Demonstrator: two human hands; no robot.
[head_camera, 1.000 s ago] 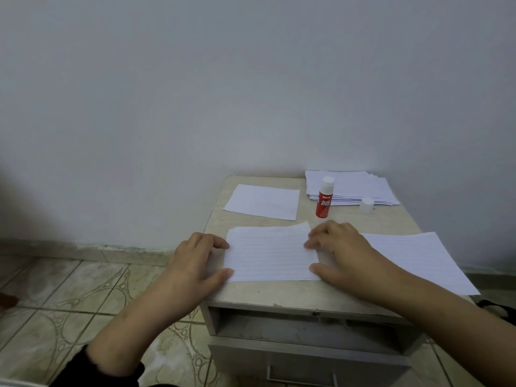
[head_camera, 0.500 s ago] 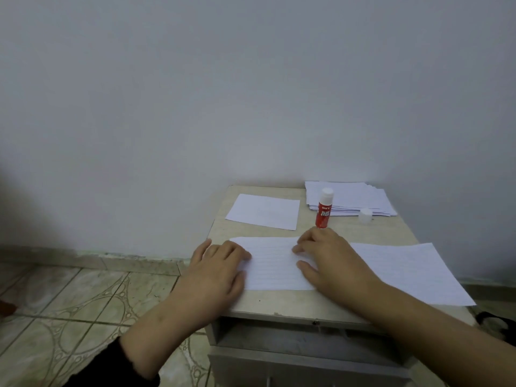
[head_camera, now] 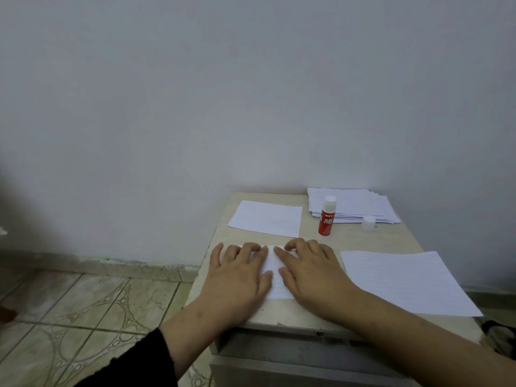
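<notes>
Left hand (head_camera: 237,277) and right hand (head_camera: 310,272) have slid inward from the ends, fingers spread flat, pressing the folded lined sheet (head_camera: 275,287) beneath and between them; the fold seems nearly set.

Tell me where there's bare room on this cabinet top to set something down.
Best: the cabinet top between cap and glue stick behind and the lined sheet in front. A thin strip lies between the small sheet and the fingers. Crowded: front left, where left hand and right hand press the folded paper, and back right, the paper stack.
</notes>
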